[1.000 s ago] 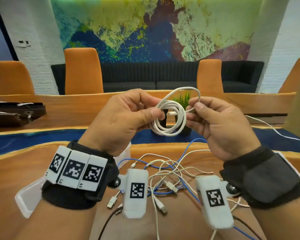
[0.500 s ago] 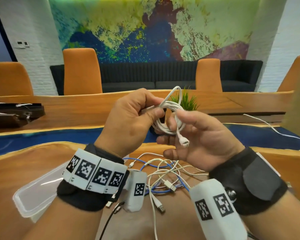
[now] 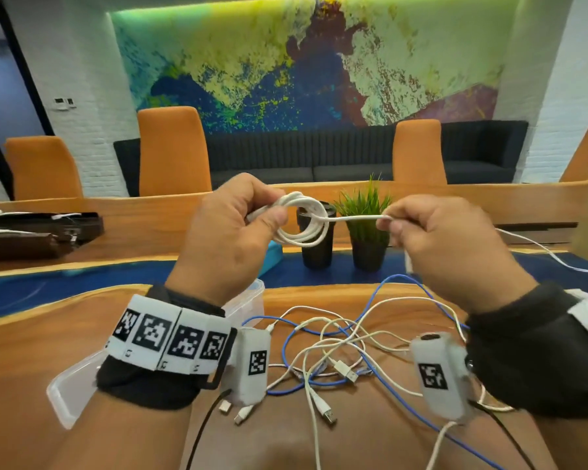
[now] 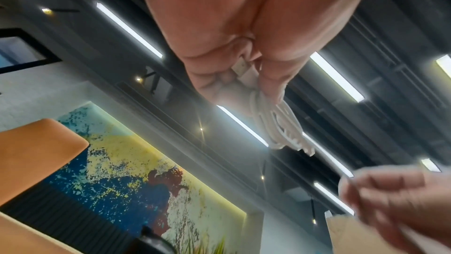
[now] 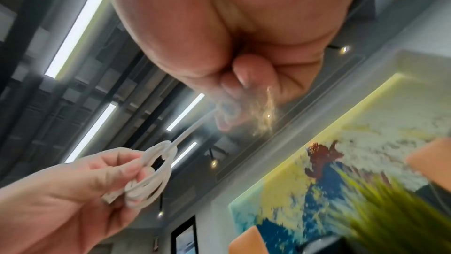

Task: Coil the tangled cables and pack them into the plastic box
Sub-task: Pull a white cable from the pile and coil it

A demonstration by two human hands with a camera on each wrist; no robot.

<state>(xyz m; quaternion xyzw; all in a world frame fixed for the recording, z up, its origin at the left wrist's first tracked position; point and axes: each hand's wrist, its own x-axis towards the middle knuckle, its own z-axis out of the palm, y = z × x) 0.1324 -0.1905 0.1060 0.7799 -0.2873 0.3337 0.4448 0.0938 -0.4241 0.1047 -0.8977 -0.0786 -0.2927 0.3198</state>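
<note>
A white cable (image 3: pixel 301 225), wound into a small coil, is held in the air. More white and blue cables (image 3: pixel 340 354) lie tangled beside a clear plastic box (image 3: pixel 248 300).

The surface (image 3: pixel 82 334) is glossy varnished wood; the coiled cable (image 3: pixel 302 225) smooth white plastic; the plastic box (image 3: pixel 248 300) clear; the wristbands (image 3: pixel 530 361) matt black cloth.

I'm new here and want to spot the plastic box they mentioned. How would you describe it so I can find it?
On the wooden table, look just beyond the left hand and its wrist. The plastic box is clear with rounded corners, largely hidden by that wrist. Unlike the dark cups further back, it is see-through.
</note>
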